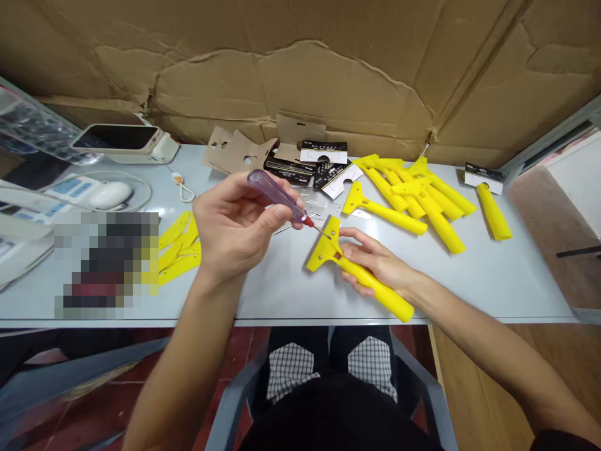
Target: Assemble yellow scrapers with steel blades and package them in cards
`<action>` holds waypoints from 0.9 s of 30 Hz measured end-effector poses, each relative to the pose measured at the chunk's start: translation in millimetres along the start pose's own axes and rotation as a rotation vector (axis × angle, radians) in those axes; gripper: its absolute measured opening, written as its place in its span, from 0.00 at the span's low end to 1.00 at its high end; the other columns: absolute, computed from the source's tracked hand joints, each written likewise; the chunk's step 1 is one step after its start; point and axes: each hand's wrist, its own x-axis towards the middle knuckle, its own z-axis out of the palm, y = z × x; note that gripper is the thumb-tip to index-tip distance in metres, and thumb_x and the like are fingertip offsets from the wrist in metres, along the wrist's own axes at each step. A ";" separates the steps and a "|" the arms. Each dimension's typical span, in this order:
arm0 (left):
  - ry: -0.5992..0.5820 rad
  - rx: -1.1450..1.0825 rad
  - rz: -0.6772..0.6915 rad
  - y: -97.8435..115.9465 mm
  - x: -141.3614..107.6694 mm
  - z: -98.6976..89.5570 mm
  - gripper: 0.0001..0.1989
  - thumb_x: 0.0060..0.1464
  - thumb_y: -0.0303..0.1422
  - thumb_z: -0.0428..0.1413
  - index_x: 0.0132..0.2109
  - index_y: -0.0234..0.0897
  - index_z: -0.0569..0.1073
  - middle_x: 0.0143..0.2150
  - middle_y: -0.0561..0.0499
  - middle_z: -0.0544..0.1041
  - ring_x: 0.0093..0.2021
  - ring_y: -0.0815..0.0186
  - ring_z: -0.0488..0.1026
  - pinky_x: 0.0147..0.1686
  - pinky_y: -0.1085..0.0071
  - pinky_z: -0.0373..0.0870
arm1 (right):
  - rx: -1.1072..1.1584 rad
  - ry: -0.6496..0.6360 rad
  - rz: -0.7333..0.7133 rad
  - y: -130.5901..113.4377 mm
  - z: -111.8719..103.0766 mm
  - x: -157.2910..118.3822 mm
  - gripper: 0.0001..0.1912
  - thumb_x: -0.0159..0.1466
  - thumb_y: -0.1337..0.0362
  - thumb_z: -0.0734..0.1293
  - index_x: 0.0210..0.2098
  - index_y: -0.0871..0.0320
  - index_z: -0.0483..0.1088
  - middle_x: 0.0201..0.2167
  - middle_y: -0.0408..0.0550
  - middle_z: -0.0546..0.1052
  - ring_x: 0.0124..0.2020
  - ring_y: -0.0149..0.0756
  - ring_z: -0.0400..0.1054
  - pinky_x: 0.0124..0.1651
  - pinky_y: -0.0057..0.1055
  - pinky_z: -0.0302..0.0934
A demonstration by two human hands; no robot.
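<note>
A screwdriver [277, 195] with a clear purple handle and a red collar is pinched in my left hand [237, 219]. Its thin shaft slants down to the right, the tip at the head of a yellow scraper [375, 291]. Around that scraper's neck my right hand [373, 260] is closed, with the round handle pointing toward me. Two screws show on the scraper's wide head, and a metal blade edge runs along its outer side. Whether the screwdriver tip sits in a screw I cannot tell. Another yellow scraper [389, 216] lies just beyond my right hand.
Several yellow scrapers [441, 219] are heaped at the back right, near a scraper with a card header [493, 213]. Black-and-white cards [323, 152] lie behind loose blades. Flat yellow plates [181, 257], a white mouse [110, 195] and a phone [117, 136] are left. Cardboard [282, 81] backs the table.
</note>
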 end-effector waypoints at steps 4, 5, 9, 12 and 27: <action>-0.031 -0.025 -0.009 -8.6 -4.0 2.4 0.12 0.56 0.33 0.74 0.46 0.47 0.84 0.39 0.50 0.84 0.34 0.61 0.83 0.25 0.65 0.81 | 0.006 -0.009 -0.012 2.1 -2.3 0.5 0.23 0.68 0.59 0.76 0.58 0.48 0.67 0.41 0.42 0.75 0.26 0.29 0.72 0.15 0.21 0.59; -0.031 -0.026 -0.008 -9.6 -3.9 2.5 0.12 0.56 0.34 0.74 0.46 0.47 0.84 0.39 0.50 0.84 0.33 0.61 0.83 0.25 0.65 0.81 | 0.007 -0.008 -0.012 2.3 -2.6 0.5 0.23 0.68 0.59 0.76 0.58 0.48 0.67 0.41 0.42 0.75 0.26 0.29 0.72 0.15 0.21 0.59; -0.003 -0.007 0.010 -10.4 -0.8 1.2 0.11 0.56 0.37 0.74 0.46 0.48 0.84 0.38 0.51 0.84 0.31 0.63 0.81 0.28 0.65 0.83 | 0.003 -0.003 -0.002 2.0 -2.2 0.4 0.23 0.68 0.58 0.76 0.58 0.48 0.67 0.40 0.43 0.75 0.26 0.30 0.71 0.15 0.21 0.58; 0.009 0.000 0.029 -10.7 0.6 0.1 0.12 0.55 0.38 0.75 0.46 0.48 0.85 0.37 0.52 0.84 0.31 0.64 0.81 0.26 0.67 0.81 | -0.005 0.005 0.005 1.5 -1.3 0.5 0.23 0.68 0.58 0.76 0.59 0.48 0.67 0.39 0.43 0.75 0.26 0.30 0.71 0.15 0.21 0.58; 0.038 -0.057 -0.046 -20.9 -9.9 6.7 0.12 0.53 0.36 0.76 0.44 0.46 0.84 0.40 0.52 0.84 0.38 0.63 0.83 0.41 0.63 0.83 | -0.003 0.035 -0.040 1.3 0.2 1.9 0.22 0.67 0.61 0.76 0.57 0.51 0.67 0.33 0.41 0.76 0.24 0.31 0.70 0.16 0.22 0.59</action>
